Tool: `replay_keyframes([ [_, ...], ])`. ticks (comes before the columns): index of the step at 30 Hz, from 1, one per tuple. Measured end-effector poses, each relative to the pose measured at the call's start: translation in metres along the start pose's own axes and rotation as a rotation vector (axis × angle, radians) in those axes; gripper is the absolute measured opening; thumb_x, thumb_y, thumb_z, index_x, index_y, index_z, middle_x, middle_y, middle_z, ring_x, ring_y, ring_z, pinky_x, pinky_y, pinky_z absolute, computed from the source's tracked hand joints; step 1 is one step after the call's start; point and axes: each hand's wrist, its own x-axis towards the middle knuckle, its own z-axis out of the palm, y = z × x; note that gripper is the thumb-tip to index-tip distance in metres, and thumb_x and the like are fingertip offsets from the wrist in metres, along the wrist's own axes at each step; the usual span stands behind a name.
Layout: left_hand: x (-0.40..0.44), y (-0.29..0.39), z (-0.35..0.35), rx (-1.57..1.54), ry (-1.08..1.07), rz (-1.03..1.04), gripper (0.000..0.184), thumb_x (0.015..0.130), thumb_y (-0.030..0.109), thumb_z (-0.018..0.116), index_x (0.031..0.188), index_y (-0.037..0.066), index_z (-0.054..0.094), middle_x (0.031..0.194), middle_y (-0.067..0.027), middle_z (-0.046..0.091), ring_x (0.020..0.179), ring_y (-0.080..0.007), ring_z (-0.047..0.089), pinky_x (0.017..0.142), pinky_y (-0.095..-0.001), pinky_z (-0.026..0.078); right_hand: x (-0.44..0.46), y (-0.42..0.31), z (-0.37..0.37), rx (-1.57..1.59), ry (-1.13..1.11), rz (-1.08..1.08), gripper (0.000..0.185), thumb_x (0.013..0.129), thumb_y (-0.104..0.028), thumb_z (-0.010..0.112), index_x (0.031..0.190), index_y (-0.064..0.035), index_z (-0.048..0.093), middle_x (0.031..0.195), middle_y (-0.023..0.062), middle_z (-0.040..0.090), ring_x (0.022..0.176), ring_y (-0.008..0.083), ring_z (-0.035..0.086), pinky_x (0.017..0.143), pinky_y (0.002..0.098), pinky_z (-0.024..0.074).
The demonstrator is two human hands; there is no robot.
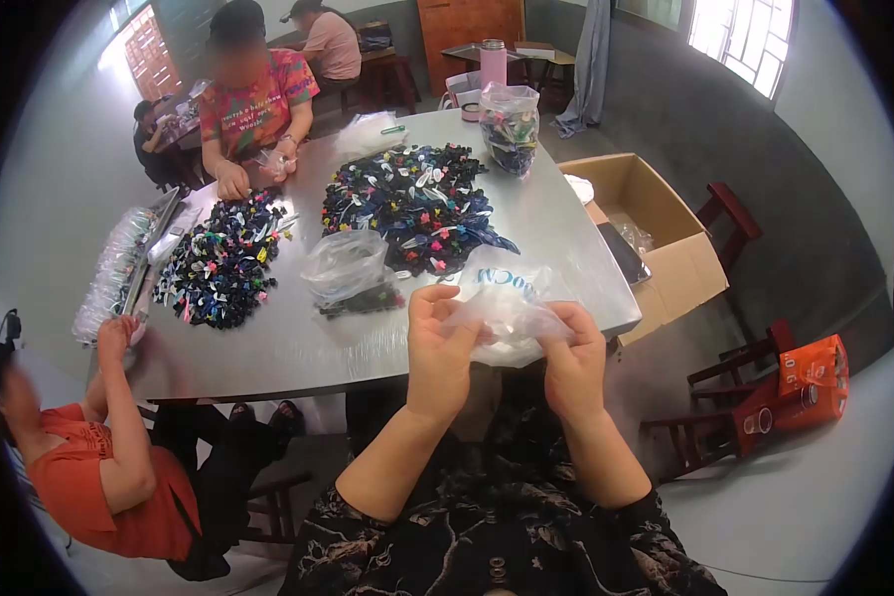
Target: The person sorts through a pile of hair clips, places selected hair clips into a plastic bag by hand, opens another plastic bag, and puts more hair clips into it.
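Note:
A thin clear plastic bag (pixel 507 316) with blue print on it is stretched between my two hands at the table's near edge. My left hand (pixel 439 350) pinches its left side between thumb and fingers. On the opposite side, my right hand (pixel 574 360) grips the plastic with thumb and fingers closed. Just beyond the bag spreads a big heap of small dark pieces (pixel 407 204) mixed with white and coloured ones, their exact kind too small to tell. Left of my left hand lies another clear bag (pixel 346 260) with some dark pieces near its base.
A second heap (pixel 219 260) lies left on the metal table (pixel 298 348). One person (pixel 258 104) handles pieces across from me; another (pixel 99 467) works with packed bags (pixel 119 278). A filled bag (pixel 510 129) and pink bottle (pixel 493 65) stand far back. An open carton (pixel 656 199) sits right.

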Motion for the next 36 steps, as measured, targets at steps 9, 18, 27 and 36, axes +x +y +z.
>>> replay_keyframes([
  [9, -0.007, -0.011, -0.018, 0.03, 0.022, 0.015, 0.035, 0.072, -0.014, 0.06, 0.101, 0.005, 0.054, 0.095, -0.0027, 0.057, 0.083, -0.0098, 0.057, 0.073, -0.0231, 0.05, -0.017, -0.017, 0.004, 0.426, -0.137, 0.246, 0.024, 0.079, 0.001, 0.076, 0.089, -0.0072, 0.056, 0.095, 0.0015, 0.062, 0.092, 0.0125, 0.058, 0.087, 0.0279, 0.0446],
  [18, 0.002, 0.002, -0.039, -0.134, -0.077, 0.038, 0.025, 0.083, -0.011, 0.067, 0.095, 0.008, 0.056, 0.09, -0.0009, 0.057, 0.082, -0.0108, 0.058, 0.075, -0.0263, 0.051, -0.009, 0.002, -0.005, 0.403, -0.321, 0.164, 0.02, 0.09, -0.013, 0.07, 0.078, -0.0095, 0.055, 0.086, -0.0018, 0.055, 0.08, 0.0098, 0.049, 0.075, 0.0259, 0.0381],
  [27, 0.0, 0.014, -0.034, -0.409, -0.144, -0.308, 0.017, 0.089, -0.004, 0.065, 0.099, 0.008, 0.057, 0.099, -0.0064, 0.067, 0.09, -0.0149, 0.065, 0.081, -0.0282, 0.054, -0.004, -0.003, 0.007, 0.734, -0.202, 0.295, 0.02, 0.094, -0.021, 0.068, 0.086, -0.0119, 0.052, 0.094, 0.0038, 0.063, 0.092, 0.0151, 0.058, 0.087, 0.0328, 0.0466],
  [36, 0.002, 0.009, -0.051, -0.494, -0.189, -0.39, 0.019, 0.092, 0.002, 0.064, 0.109, 0.008, 0.057, 0.101, -0.005, 0.067, 0.091, -0.0146, 0.064, 0.082, -0.0302, 0.054, -0.004, 0.012, -0.002, 0.638, -0.335, 0.273, 0.023, 0.088, -0.015, 0.071, 0.099, -0.0105, 0.052, 0.098, 0.0047, 0.062, 0.092, 0.015, 0.06, 0.084, 0.0311, 0.0487],
])
